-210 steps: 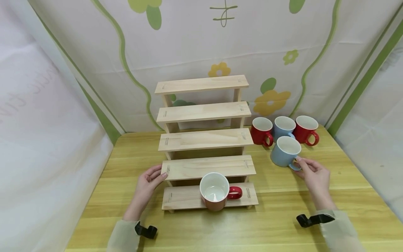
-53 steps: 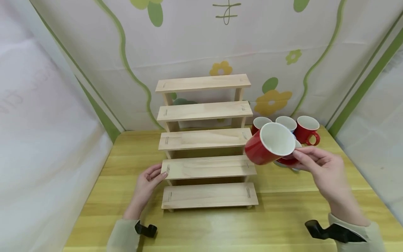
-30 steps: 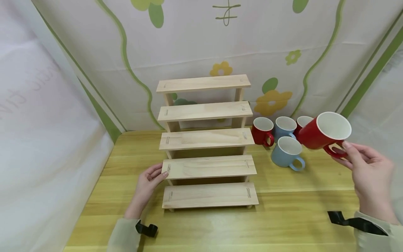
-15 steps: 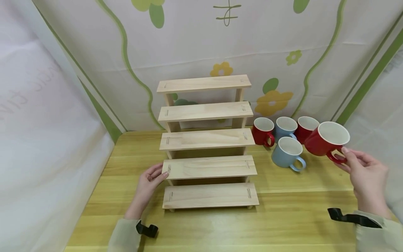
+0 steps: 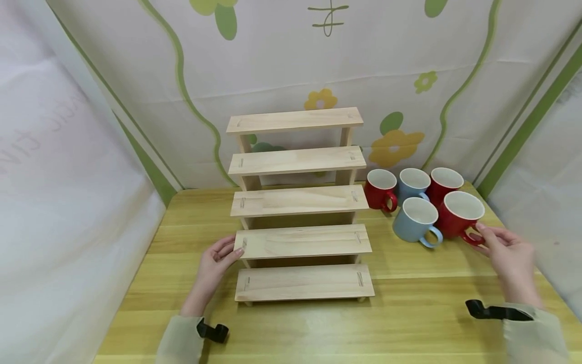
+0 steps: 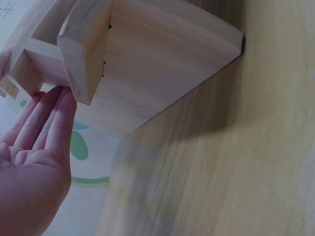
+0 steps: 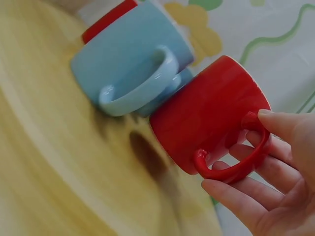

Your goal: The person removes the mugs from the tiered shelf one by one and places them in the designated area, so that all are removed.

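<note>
My right hand [image 5: 511, 258] pinches the handle of a red mug [image 5: 450, 222] with a white inside. This mug is upright beside a light blue mug [image 5: 411, 227], at or just above the table; its base and shadow look slightly apart in the right wrist view. My left hand [image 5: 212, 265] grips the left end of a board on the five-step wooden display rack [image 5: 302, 283], thumb on top. In the left wrist view the fingers [image 6: 47, 118] reach under a board. All the rack's boards are bare.
Behind the held mug stand a red mug [image 5: 379, 189], a light blue mug [image 5: 413, 183] and another red mug [image 5: 443, 184] in a row by the fabric backdrop [image 5: 282, 60]. White fabric also flanks the wooden table [image 5: 409, 313].
The red mug on the lowest step was lifted, carried right past the blue mug, then lowered beside it. My right hand had earlier been at the blue mug's handle. My left hand stayed put.
</note>
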Tool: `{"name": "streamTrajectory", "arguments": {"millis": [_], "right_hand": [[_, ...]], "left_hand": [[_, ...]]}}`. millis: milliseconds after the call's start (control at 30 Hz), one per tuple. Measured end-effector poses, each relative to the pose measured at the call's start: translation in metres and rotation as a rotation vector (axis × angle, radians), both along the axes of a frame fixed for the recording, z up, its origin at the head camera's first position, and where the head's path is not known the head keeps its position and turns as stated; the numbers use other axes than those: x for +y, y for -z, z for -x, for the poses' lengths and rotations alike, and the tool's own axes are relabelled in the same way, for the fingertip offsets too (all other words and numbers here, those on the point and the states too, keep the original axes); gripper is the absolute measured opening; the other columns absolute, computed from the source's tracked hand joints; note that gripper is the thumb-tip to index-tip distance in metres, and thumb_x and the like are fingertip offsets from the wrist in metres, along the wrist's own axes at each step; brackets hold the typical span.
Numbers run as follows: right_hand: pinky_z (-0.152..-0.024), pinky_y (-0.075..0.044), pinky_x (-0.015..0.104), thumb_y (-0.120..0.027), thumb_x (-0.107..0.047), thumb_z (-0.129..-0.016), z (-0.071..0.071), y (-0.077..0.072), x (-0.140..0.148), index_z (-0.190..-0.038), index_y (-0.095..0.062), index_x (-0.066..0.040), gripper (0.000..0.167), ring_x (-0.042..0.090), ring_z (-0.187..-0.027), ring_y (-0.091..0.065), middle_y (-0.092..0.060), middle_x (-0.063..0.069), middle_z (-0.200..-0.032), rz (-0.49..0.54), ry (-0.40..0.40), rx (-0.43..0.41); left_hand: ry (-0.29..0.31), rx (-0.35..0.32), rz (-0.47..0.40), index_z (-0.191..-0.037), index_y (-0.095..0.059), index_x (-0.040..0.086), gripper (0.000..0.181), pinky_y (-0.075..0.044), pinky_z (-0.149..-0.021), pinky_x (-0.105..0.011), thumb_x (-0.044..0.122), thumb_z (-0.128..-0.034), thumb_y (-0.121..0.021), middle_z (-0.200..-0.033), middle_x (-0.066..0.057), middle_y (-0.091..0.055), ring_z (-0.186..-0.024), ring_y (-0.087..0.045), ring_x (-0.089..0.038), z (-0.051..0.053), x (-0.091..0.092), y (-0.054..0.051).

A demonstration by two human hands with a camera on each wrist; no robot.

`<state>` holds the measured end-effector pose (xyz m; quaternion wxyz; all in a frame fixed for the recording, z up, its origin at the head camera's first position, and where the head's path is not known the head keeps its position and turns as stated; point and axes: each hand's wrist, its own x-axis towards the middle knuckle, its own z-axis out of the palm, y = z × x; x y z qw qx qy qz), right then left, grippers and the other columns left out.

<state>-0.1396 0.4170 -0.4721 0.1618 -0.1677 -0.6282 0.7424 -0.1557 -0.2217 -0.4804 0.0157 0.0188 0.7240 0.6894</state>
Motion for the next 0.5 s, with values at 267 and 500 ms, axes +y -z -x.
{"name": "streamTrajectory", "arguments": {"millis": [267, 500], "right_hand": [[-0.065, -0.06, 0.029, -0.075, -0.017, -0.094, 0.01, 0.02, -0.001, -0.095, -0.079, -0.008, 0.01, 0.01, -0.077, -0.074, -0.075, -0.006, -0.09, -0.022, -0.06, -0.045], [-0.081, -0.052, 0.017, -0.07, -0.04, -0.098, 0.009, 0.012, 0.003, -0.127, -0.07, -0.015, 0.039, 0.002, -0.098, -0.066, -0.073, -0.008, -0.11, -0.595, -0.082, -0.159]], "left_hand": [[0.003, -0.003, 0.012, -0.142, -0.053, -0.004, 0.049, -0.054, -0.091, -0.026, 0.008, -0.0976, -0.071, -0.132, -0.026, -0.061, -0.108, -0.067, -0.014, -0.001, -0.001, -0.001], [0.026, 0.042, 0.158, -0.146, -0.051, -0.001, 0.055, -0.051, -0.095, -0.024, 0.014, -0.0969, -0.073, -0.137, -0.021, -0.06, -0.117, -0.064, -0.021, -0.002, -0.016, -0.012]]}}
